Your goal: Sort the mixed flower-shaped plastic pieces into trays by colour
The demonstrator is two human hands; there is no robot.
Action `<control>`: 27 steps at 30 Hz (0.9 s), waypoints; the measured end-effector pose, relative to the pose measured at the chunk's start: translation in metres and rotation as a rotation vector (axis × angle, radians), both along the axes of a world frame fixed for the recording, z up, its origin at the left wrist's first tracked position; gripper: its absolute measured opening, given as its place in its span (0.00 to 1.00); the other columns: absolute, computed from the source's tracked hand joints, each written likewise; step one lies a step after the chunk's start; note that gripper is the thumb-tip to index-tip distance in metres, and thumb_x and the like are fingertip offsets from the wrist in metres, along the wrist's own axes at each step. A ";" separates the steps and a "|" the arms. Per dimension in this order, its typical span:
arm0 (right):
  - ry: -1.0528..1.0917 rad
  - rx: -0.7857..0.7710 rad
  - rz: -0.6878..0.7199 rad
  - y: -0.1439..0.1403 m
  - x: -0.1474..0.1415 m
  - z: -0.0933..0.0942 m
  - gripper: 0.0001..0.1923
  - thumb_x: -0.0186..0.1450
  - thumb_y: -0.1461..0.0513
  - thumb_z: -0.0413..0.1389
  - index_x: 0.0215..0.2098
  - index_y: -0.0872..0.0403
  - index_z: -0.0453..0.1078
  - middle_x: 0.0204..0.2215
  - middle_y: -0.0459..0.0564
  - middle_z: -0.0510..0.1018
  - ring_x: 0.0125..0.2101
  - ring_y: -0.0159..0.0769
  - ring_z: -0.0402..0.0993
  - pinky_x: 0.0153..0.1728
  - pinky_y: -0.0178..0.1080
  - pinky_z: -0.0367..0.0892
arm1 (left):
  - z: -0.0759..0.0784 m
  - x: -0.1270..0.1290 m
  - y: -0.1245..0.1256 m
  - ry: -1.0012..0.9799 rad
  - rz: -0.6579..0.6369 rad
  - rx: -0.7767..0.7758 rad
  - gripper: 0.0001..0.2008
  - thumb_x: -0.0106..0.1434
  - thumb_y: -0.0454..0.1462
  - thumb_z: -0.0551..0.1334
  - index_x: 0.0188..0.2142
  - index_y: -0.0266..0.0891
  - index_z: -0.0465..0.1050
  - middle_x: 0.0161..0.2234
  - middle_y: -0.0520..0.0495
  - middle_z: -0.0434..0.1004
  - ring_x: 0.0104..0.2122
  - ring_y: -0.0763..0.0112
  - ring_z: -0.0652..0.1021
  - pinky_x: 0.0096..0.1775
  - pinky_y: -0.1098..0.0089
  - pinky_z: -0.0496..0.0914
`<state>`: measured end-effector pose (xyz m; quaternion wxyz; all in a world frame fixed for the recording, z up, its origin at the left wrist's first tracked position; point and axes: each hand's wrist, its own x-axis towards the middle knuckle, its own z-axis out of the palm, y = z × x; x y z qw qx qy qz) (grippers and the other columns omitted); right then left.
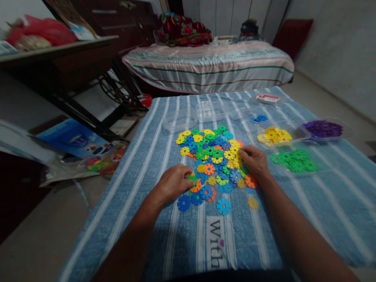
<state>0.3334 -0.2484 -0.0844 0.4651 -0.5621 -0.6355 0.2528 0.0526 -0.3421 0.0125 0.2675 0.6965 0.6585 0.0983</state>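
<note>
A loose pile of notched plastic snowflake discs (217, 152) in blue, green, yellow and orange lies on the striped cloth. At its near left edge, my left hand (174, 181) is closed, thumb and fingers pinching a green snowflake disc (192, 178). My right hand (256, 159) is at the right side of the pile, its fingers drawn together at the edge of the yellow snowflake discs (235, 150); its fingertips are partly hidden. Single discs lie on the near side, including a light blue disc (224, 206) and a dull yellow disc (253, 203).
To the right stand clear trays with yellow discs (276, 135), purple discs (323, 128), green discs (298, 160) and a few blue discs (259, 118). Clear containers (179, 120) stand behind the pile. A bed (208, 66) is beyond the table, a sewing-machine table (58, 55) at left.
</note>
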 end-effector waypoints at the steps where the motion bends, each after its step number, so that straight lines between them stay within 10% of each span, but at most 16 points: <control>1: 0.000 -0.005 0.000 0.000 0.001 0.000 0.15 0.58 0.53 0.52 0.27 0.54 0.75 0.26 0.49 0.76 0.28 0.38 0.70 0.32 0.39 0.64 | -0.001 0.001 -0.003 0.039 -0.021 -0.001 0.07 0.51 0.39 0.63 0.31 0.40 0.75 0.30 0.50 0.72 0.30 0.68 0.72 0.33 0.69 0.62; 12: 0.014 -0.015 0.002 0.001 0.000 0.000 0.15 0.58 0.53 0.52 0.27 0.54 0.75 0.26 0.49 0.76 0.28 0.38 0.71 0.32 0.39 0.65 | -0.006 0.003 -0.005 0.044 0.037 -0.057 0.08 0.48 0.39 0.64 0.30 0.40 0.69 0.25 0.55 0.69 0.26 0.72 0.69 0.28 0.72 0.57; 20: 0.004 0.024 -0.001 0.002 -0.003 0.001 0.15 0.59 0.53 0.51 0.26 0.54 0.74 0.25 0.48 0.75 0.27 0.37 0.70 0.31 0.38 0.63 | -0.005 -0.001 0.008 -0.312 0.034 -0.187 0.10 0.48 0.42 0.64 0.22 0.38 0.66 0.18 0.57 0.62 0.20 0.77 0.64 0.24 0.73 0.56; 27: -0.001 0.029 0.005 0.003 -0.002 -0.001 0.13 0.59 0.54 0.52 0.26 0.52 0.74 0.25 0.47 0.75 0.27 0.37 0.70 0.31 0.38 0.64 | 0.017 0.086 0.045 -0.519 -0.103 -0.126 0.06 0.51 0.37 0.64 0.24 0.36 0.70 0.18 0.56 0.66 0.20 0.78 0.68 0.24 0.75 0.61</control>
